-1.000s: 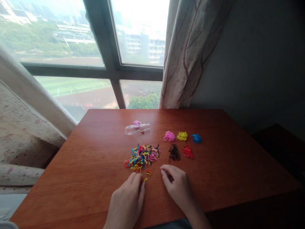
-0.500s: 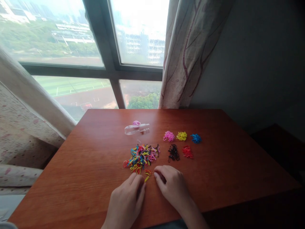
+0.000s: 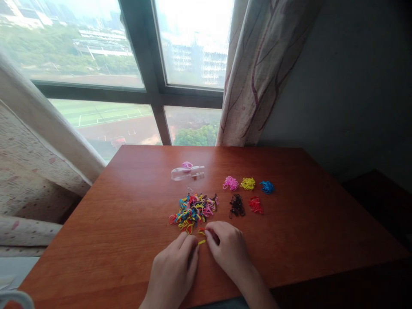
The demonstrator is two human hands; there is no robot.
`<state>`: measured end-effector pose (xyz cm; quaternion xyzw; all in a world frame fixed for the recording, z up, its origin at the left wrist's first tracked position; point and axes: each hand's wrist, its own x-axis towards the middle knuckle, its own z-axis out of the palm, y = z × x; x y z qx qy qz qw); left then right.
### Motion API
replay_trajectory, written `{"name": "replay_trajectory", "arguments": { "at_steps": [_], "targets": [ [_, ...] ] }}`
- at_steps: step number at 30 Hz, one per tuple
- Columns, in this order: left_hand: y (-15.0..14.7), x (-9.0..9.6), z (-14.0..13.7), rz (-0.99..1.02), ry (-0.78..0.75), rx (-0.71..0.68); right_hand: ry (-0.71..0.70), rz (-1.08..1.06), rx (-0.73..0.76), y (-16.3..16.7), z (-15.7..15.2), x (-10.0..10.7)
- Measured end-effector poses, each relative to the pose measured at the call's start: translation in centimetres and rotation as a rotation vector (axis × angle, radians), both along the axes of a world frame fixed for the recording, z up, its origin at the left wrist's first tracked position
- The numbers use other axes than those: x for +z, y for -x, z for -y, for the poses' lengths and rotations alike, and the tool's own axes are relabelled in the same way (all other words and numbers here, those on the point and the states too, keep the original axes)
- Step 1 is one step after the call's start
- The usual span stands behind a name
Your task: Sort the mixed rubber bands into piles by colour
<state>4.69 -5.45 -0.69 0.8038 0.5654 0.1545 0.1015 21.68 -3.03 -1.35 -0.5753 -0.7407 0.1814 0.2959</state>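
A heap of mixed-colour safety pins (image 3: pixel 195 210), small and pear-shaped, lies in front of my hands. My left hand (image 3: pixel 174 262) is at the near side of the heap, thumb and fingers pinched together on a yellow safety pin (image 3: pixel 201 242) that sticks out to the right. My right hand (image 3: pixel 228 244) faces it with fingers closed in a pinch. Its fingertips are at a red and yellow pair of safety pins (image 3: pixel 201 231). Whether they grip one of these is hidden behind the thumb and finger.
Sorted piles of pink (image 3: pixel 231 183), yellow (image 3: pixel 247 183), blue (image 3: pixel 267 187), black (image 3: pixel 237 205) and red safety pins (image 3: pixel 256 204) lie to the right. Behind the heap lies a clear plastic bottle (image 3: pixel 186 173). A white pin (image 3: pixel 190 189) lies between. The wooden table (image 3: pixel 96 240) meets the window.
My right hand has moved left, its fingertips now at the red and yellow pins. The yellow pin at my left fingers has turned flatter. The whole view has shifted slightly.
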Motion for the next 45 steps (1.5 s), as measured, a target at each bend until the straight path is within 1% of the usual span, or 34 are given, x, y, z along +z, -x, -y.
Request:
{"name": "replay_trajectory", "arguments": {
  "at_steps": [10,14,17,19,21,25,28,30,32,34,39,42,45],
  "targets": [
    [0.0,0.1,0.0,0.055,-0.015,-0.015,-0.028,-0.039,0.000,0.0,-0.3,-0.1],
    [0.2,0.1,0.0,0.074,-0.030,-0.016,-0.043,-0.118,-0.021,-0.2,-0.1,-0.1],
    [0.2,0.0,-0.1,0.087,-0.039,-0.022,-0.053,-0.197,-0.083,-1.1,0.3,-0.3],
    [0.2,0.0,-0.1,0.092,-0.045,-0.027,-0.079,-0.226,-0.154,-2.5,0.4,-0.4],
    [0.2,-0.1,-0.1,0.091,-0.057,-0.030,-0.124,-0.217,-0.238,-4.6,0.2,-0.5],
    [0.2,-0.1,-0.1,0.086,-0.076,-0.030,-0.204,-0.112,-0.423,-9.8,-0.6,-0.9],
    [0.2,0.0,-0.1,0.085,-0.081,-0.035,-0.200,-0.035,-0.536,-12.8,-1.2,-1.3],
    [0.2,0.1,-0.1,0.082,-0.084,-0.035,-0.162,0.000,-0.557,-13.7,-1.4,-1.7],
    [0.1,0.2,-0.1,0.081,-0.088,-0.032,-0.129,0.023,-0.555,-13.9,-1.5,-2.0],
    [0.1,0.3,-0.1,0.084,-0.091,-0.031,-0.126,0.030,-0.552,-13.5,-1.3,-2.0],
    [0.1,0.4,-0.1,0.087,-0.082,-0.028,-0.183,-0.002,-0.533,-11.9,-0.5,-1.6],
    [0.2,0.4,0.0,0.107,-0.072,-0.031,-0.183,-0.038,-0.484,-10.7,0.2,-1.3],
    [0.3,0.4,-0.1,0.164,-0.043,-0.030,-0.139,-0.082,-0.404,-9.1,1.0,-1.0]
  ]
}}
